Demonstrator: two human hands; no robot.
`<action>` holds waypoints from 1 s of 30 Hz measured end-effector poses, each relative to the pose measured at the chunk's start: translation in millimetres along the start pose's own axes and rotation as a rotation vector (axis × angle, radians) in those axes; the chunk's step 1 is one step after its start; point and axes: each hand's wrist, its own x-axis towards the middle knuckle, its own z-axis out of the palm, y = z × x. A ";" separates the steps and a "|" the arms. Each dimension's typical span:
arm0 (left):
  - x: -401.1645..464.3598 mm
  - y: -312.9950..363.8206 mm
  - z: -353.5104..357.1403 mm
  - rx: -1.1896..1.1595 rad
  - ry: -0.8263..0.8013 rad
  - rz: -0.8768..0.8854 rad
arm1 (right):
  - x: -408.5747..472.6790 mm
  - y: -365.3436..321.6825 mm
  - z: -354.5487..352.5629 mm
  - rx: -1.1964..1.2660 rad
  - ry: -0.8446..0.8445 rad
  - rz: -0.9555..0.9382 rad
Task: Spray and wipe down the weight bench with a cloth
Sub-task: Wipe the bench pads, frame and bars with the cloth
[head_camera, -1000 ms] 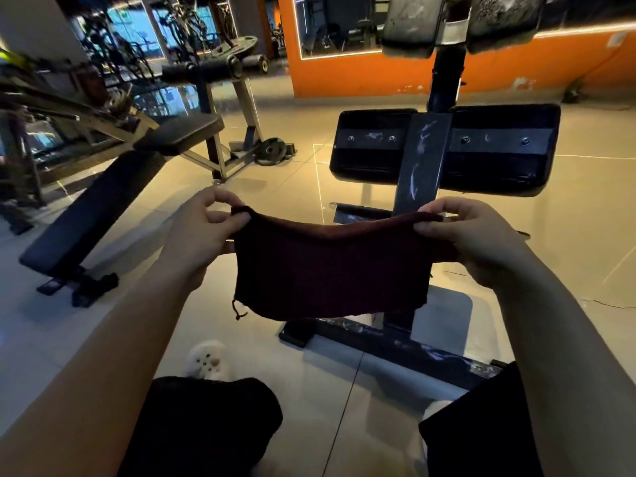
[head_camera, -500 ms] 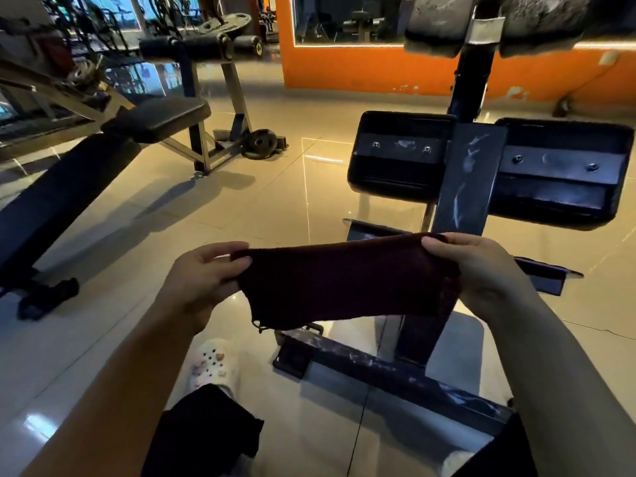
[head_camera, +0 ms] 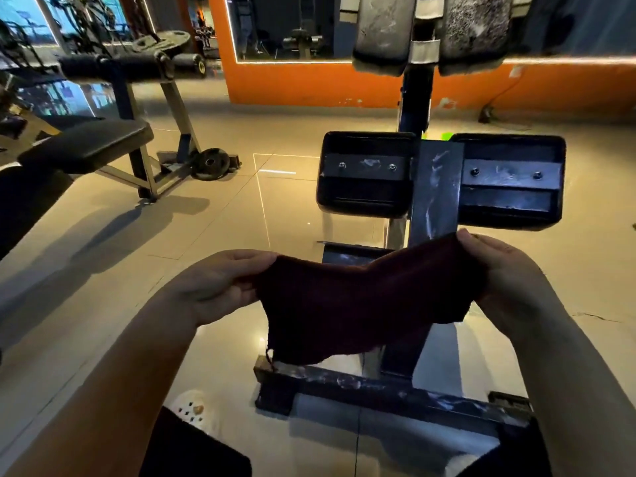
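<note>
A dark maroon cloth (head_camera: 361, 304) hangs stretched between my two hands in the middle of the view. My left hand (head_camera: 220, 287) pinches its left top corner. My right hand (head_camera: 506, 280) grips its right top corner. Behind the cloth stands a black bench frame with two padded rests (head_camera: 364, 173) on a scuffed upright post (head_camera: 433, 191) and a floor crossbar (head_camera: 378, 383). Worn roller pads (head_camera: 382, 29) sit at the top of the post. No spray bottle is in sight.
A second black weight bench (head_camera: 86, 146) stands at the left with a weight plate (head_camera: 211, 163) on the floor by its foot. An orange wall (head_camera: 309, 84) with a mirror runs along the back. My knees and a white shoe (head_camera: 192, 407) are at the bottom edge.
The view has tilted and shifted, so the bench frame sits lower in the picture. My hands have come down with the cloth, which now sags in the middle; both still hold its corners.
</note>
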 end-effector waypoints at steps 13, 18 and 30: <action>61.3 1.8 21.2 0.256 -0.113 0.143 | -34.1 -6.3 -16.7 0.021 0.370 -0.137; 63.5 7.1 3.4 0.421 -0.425 0.298 | -46.6 2.5 -0.3 0.134 0.508 -0.143; 21.5 -13.1 -43.5 0.888 -1.074 0.280 | -98.5 52.6 51.5 -0.052 0.667 -0.090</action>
